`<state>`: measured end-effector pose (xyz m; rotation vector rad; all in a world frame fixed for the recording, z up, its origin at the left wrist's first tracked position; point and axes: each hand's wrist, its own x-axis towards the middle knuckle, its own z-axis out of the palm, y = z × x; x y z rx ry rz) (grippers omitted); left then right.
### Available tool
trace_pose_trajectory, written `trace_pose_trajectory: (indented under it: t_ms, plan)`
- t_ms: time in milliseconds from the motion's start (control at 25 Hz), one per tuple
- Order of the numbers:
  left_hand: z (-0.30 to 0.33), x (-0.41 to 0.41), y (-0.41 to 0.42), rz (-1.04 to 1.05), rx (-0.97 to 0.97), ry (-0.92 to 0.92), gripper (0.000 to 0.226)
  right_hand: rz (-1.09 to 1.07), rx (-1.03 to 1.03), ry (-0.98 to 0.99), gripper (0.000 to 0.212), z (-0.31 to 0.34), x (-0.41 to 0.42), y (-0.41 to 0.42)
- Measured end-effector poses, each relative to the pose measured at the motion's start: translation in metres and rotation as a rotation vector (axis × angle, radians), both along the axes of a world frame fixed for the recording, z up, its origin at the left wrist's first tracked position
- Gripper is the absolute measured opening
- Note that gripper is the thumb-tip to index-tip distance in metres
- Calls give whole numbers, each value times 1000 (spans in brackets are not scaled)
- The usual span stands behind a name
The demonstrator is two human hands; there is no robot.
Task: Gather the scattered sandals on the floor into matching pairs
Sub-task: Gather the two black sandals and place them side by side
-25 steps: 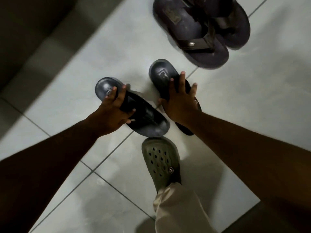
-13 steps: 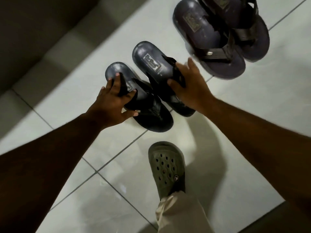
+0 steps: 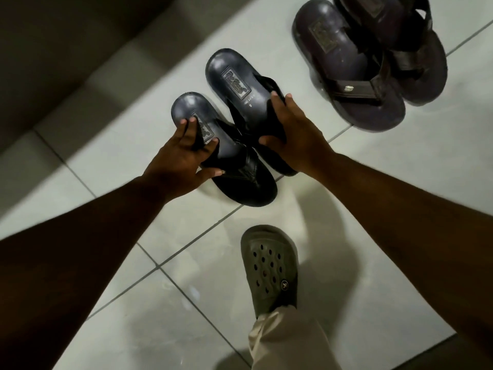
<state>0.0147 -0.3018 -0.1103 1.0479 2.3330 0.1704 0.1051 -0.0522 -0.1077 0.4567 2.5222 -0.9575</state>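
Note:
Two matching black sandals lie side by side on the white tiled floor, heels pointing away from me. My left hand [image 3: 181, 158] grips the left black sandal [image 3: 234, 172] at its heel and strap. My right hand [image 3: 296, 137] holds the right black sandal [image 3: 234, 76] by its strap. The two sandals touch near their toes. A pair of dark purple-brown sandals [image 3: 346, 62] sits together at the upper right, one overlapping the other.
My foot in an olive perforated clog [image 3: 269, 265] stands on the tiles just below the black sandals, with a beige trouser leg [image 3: 288, 343] above it. A dark step or wall edge [image 3: 66, 49] runs along the upper left.
Both hands have carried the black sandals up and to the right, nearer the purple-brown pair, and brought them closer together and more parallel.

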Motion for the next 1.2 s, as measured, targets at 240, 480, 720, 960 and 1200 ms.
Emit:
trace_pose_trajectory:
  t_ms: [240, 480, 720, 960, 1200]
  plan:
    - [-4, 7, 8, -61, 44, -1, 100, -39, 1, -17, 82, -3, -22, 13]
    - [-8, 7, -6, -25, 6, -51, 96, 59, 53, -72, 79, -3, -22, -16]
    - [1, 25, -98, 20, -25, -94, 96, 70, 13, -77, 82, -1, 4, -114]
    - [5, 45, -184, 21, -78, -106, 97, 59, -45, -84, 89, -3, 16, -201]
    - [1, 51, -205, 21, -90, -97, 97, 130, -46, -107, 89, -1, 13, -220]
